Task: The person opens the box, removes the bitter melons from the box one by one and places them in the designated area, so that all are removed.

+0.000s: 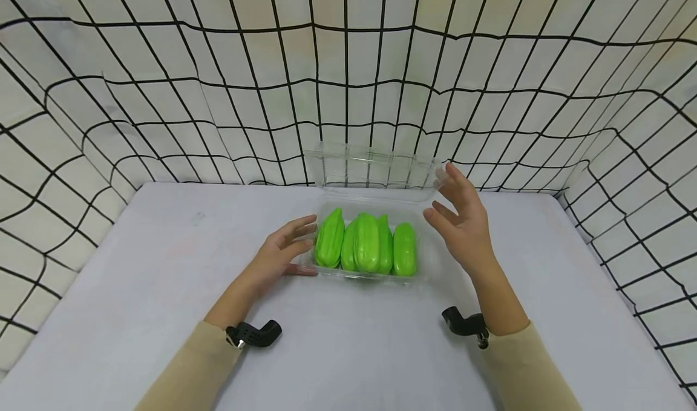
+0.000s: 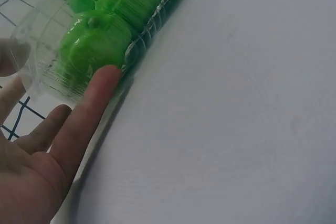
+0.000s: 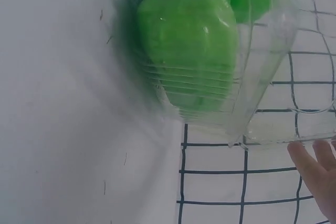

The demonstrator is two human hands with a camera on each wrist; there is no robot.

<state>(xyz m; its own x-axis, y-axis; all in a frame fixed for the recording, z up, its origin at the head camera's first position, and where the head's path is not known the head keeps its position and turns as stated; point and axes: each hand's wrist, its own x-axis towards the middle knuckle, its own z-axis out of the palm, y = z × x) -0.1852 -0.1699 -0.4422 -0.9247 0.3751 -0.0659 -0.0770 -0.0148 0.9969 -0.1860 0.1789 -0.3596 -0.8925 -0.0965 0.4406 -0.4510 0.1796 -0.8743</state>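
A clear plastic clamshell box (image 1: 416,281) sits on the table with its transparent lid (image 1: 376,166) raised at the back. Inside lie several bright green, ridged, elongated vegetables (image 1: 367,244), side by side. My left hand (image 1: 280,250) is at the box's left end, and one extended finger touches the wall in the left wrist view. At the lid's right edge is my right hand (image 1: 460,226), its thumb and fingers spread apart. The right wrist view shows its fingertips (image 3: 296,150) at the lid's rim; part of that hand is out of frame.
The white table (image 1: 163,266) extends on both sides of the box. A black wire grid (image 1: 348,87) over pale panels encloses the back and sides, close behind the raised lid. Each wrist wears a black camera mount (image 1: 256,333).
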